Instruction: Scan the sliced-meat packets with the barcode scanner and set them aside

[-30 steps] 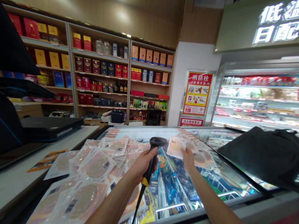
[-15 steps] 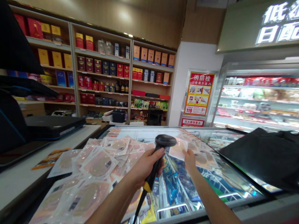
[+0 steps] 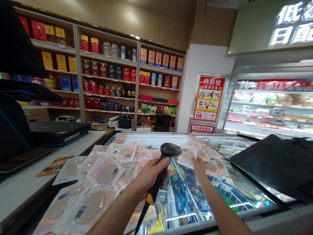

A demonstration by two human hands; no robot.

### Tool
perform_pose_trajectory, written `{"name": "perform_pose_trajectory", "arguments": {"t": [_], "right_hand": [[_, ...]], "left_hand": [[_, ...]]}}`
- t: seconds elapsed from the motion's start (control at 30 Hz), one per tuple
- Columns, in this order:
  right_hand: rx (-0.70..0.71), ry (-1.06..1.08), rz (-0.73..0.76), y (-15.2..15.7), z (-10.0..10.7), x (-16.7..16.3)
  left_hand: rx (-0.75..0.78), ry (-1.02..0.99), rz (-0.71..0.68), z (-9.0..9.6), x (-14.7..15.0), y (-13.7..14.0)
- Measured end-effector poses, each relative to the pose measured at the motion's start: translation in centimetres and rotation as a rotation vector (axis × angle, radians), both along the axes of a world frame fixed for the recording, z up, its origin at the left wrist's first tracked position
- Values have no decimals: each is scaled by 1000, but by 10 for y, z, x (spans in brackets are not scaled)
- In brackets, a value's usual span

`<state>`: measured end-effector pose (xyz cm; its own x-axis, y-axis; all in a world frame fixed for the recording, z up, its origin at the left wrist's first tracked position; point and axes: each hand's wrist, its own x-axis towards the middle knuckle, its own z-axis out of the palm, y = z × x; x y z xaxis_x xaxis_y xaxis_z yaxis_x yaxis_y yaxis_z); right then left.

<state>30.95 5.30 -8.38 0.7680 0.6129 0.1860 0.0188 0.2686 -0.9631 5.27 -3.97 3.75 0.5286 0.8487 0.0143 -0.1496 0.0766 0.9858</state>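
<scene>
A black barcode scanner (image 3: 171, 149) with a yellow collar at its cable end is gripped in my left hand (image 3: 153, 176), its head tilted up. Between the fingers of my right hand (image 3: 200, 168), a flat clear packet (image 3: 187, 156) with a pale round content and a small dark label is pinched by its right edge. The scanner's head is just left of that packet. Many similar packets (image 3: 105, 171) lie heaped on the freezer's glass top to the left of my left hand. A smaller spread of packets (image 3: 212, 165) lies beyond and right of my right hand.
Under the glass of the chest freezer (image 3: 234, 204) are blue bags in wire baskets. A black bag (image 3: 274, 166) sits on the right. On the left, a white counter (image 3: 14, 192) carries black equipment (image 3: 58, 132) and an orange wrapper (image 3: 55, 164). Stocked shelves stand behind.
My left hand has drawn the scanner slightly left and down, away from the packet. The packet in my right hand has tilted, and its dark label now shows.
</scene>
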Motion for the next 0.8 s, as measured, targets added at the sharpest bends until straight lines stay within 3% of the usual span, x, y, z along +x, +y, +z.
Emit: {"name": "perform_pose_trajectory", "arguments": {"t": [0.23,0.8], "right_hand": [[-17,-44,-48,0,-2,2],[-10,-5,-17,1,-3,2]], "left_hand": [[18,41,4,-8,-8,-1],[-37,5,28,-9,-10,-1]]}}
